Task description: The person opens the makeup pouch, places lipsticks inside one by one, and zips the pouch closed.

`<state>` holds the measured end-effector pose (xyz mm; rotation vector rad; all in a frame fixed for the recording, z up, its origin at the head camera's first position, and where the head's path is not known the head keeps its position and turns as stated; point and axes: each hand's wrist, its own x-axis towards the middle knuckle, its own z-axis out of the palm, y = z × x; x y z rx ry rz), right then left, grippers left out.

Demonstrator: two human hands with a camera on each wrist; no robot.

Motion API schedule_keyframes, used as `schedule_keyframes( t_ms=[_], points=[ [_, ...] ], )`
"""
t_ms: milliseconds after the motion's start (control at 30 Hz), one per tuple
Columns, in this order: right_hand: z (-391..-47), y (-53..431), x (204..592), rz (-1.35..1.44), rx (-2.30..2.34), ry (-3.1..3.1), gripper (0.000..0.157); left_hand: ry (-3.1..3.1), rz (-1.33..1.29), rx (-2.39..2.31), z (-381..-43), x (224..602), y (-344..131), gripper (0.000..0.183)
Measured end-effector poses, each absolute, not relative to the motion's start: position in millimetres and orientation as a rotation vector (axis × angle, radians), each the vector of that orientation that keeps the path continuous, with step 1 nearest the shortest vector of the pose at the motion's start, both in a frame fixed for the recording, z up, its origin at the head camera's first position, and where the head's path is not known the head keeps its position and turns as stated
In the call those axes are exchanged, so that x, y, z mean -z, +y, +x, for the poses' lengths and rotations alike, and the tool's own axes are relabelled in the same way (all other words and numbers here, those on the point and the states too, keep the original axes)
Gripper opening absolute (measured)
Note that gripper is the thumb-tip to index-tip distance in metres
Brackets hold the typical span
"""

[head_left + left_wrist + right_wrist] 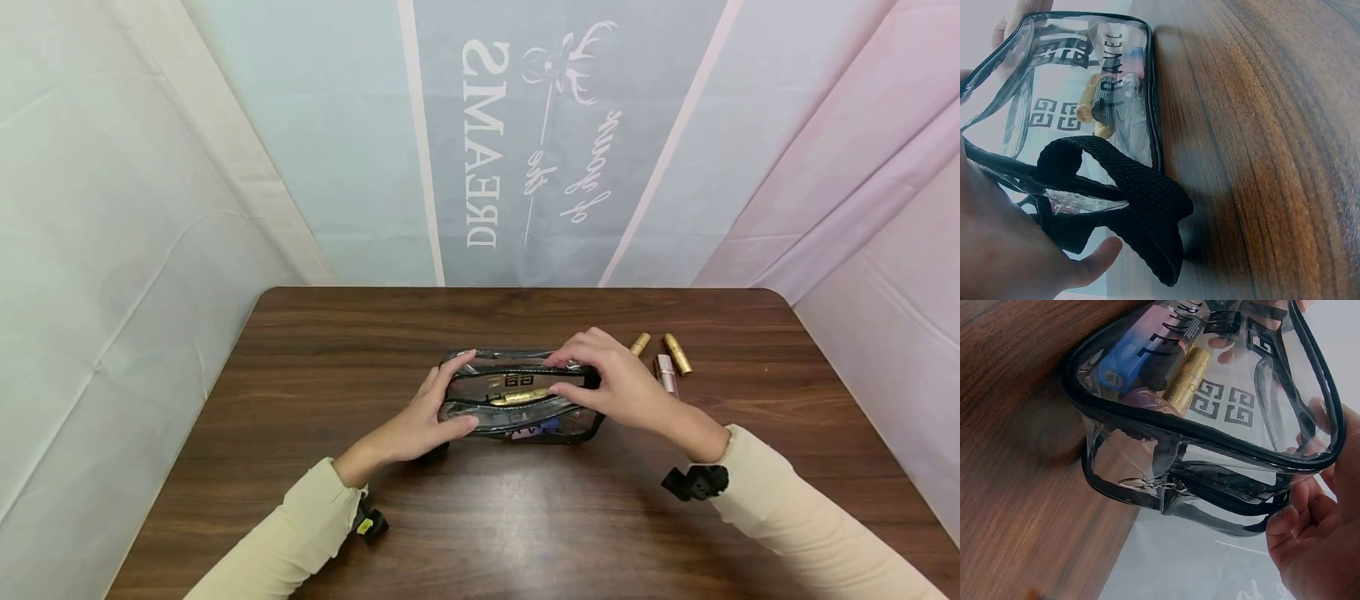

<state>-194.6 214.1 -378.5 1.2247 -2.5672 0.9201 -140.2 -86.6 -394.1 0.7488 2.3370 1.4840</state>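
Observation:
A clear toiletry bag (pixel 487 429) with black piping and "TRAVEL" lettering stands on the table, its zipped top spread apart. My left hand (pixel 423 417) holds its left end, fingers over the far rim and thumb at the near one. At the right end my right hand (pixel 611 379) grips the top edge with curled fingers, its thumb over the opening. Through the plastic show a gold lipstick tube (pixel 1186 381) and a pink-and-blue item (pixel 1138 350). A black strap (pixel 1129 172) hangs at the left end, and a metal zip pull (pixel 1147 484) at the right.
To the right of the bag, partly behind my right hand, lie two gold tubes, one of them a slim gold tube (pixel 677 353), and a pale-capped lipstick (pixel 665 372). The brown wooden table (pixel 315 350) meets hanging cloth (pixel 360 167) at the back and sides.

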Motion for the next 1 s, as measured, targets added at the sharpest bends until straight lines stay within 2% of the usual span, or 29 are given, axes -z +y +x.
schedule_keyframes(
  t_ms=[1000],
  points=[
    [-191.1, 223.4, 376.6, 1.206, -1.123, -2.574, 0.023, 2.338, 0.729, -1.469, -140.1, 391.9, -86.5, 0.075]
  ],
)
